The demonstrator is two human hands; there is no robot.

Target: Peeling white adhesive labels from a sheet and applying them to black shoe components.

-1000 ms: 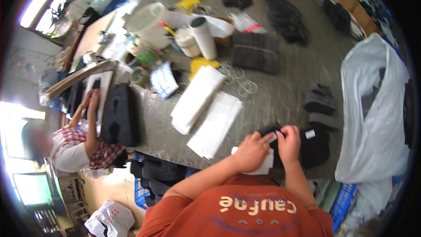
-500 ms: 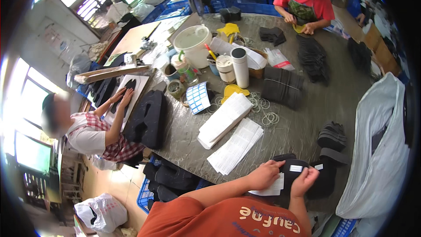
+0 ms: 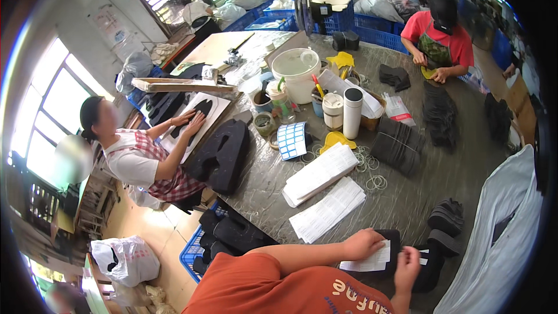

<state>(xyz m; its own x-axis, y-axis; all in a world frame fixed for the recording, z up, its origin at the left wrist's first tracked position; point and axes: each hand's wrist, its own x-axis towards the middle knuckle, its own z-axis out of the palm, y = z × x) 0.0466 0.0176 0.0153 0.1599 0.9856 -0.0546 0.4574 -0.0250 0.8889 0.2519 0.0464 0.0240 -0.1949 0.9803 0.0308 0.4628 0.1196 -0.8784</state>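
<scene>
My left hand point(image 3: 364, 244) has its fingers curled down over the upper edge of a white label sheet point(image 3: 372, 260), which lies across a black foam pad point(image 3: 393, 237). What its fingertips pinch, if anything, is too small to make out. Just right of that pad my right hand point(image 3: 408, 263) is raised, fingers bent toward the thumb; anything between them is hidden. Another black pad point(image 3: 430, 276) lies beside it, with small white labels point(image 3: 424, 256) showing at its upper part.
Stacked dark pads point(image 3: 446, 216) and a pale plastic bag point(image 3: 494, 227) are to the right. Ahead lie paper stacks point(image 3: 328, 209), rubber bands point(image 3: 376, 182), a banded black bundle point(image 3: 398, 144), a white flask point(image 3: 352, 113) and a bucket point(image 3: 295, 75). Co-workers work left point(image 3: 145, 163) and far right point(image 3: 439, 35).
My left hand has left the labelled pad and gone to the label sheet. My right hand has come off the pad, fingers still bent. The whole view has shifted.
</scene>
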